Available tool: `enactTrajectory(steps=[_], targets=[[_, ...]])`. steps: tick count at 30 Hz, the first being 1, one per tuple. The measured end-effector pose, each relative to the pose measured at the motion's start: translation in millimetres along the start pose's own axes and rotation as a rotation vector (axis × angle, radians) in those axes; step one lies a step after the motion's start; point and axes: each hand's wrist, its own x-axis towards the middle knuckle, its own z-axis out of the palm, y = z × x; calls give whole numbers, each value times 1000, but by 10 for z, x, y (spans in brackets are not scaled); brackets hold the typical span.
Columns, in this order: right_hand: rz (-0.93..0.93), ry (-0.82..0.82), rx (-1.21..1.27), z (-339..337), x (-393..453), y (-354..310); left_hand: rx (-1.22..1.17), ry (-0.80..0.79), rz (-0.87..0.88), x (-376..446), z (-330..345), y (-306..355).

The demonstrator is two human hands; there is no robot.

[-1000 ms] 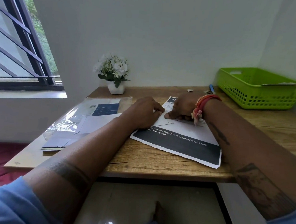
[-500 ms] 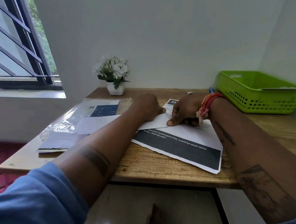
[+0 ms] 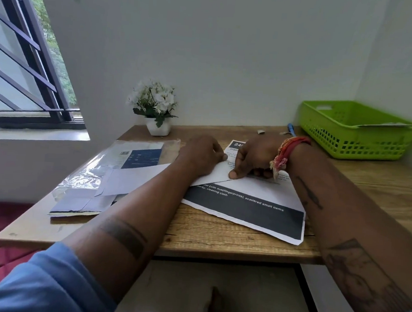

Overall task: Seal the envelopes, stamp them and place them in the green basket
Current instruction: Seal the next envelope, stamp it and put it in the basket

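The wooden bench is being used as a firm backing for the sealing step. At two o'clock on it, against the wall, the green perforated plastic basket is being kept within reach, a pale flat piece, possibly an envelope, being rested across its rim. At nine o'clock a clear plastic packet of white envelopes is being kept as the remaining supply. At the centre a printed sheet with a dark band is being lain on by the white paper envelope. That envelope is being pinned flat by the left hand, its fingers curled down onto the paper, so that it cannot slide. The flap is being pressed down by the right hand, thumb tip flat on the crease, other fingers tucked under, apparently so that the seal is being closed; nothing is being gripped.
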Motion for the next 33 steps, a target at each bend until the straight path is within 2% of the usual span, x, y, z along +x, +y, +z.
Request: enactTrajectory(steps=[7,10,13,17,18,22,25,27,30,33], targets=[[17,-4,54,-2,-43,0,-37,63,47,-20,18,-14],[5,67,63,-11,-69,-2,-99,159,107,-29,-15,37],[-26,180,252,-11,-52,23,-159,248,171,-82,-85,163],[-19,340,400,-9,-93,1,79,566,245,-209,-185,329],[-34,389,401,-10,-122,-11,74,615,240,-239,-218,376],[-227,726,374,-4,-307,-151,-218,514,122,-375,-366,684],[-255,1046,194,8,-493,-342,-406,542,82,-481,-536,966],[-295,1178,138,9,-614,-460,-575,540,24,-535,-716,1161],[-513,1264,141,4,-732,-540,-742,552,-41,-574,-1020,1367],[-624,1237,7,-23,-803,-475,-878,549,-107,-542,-1232,1320]])
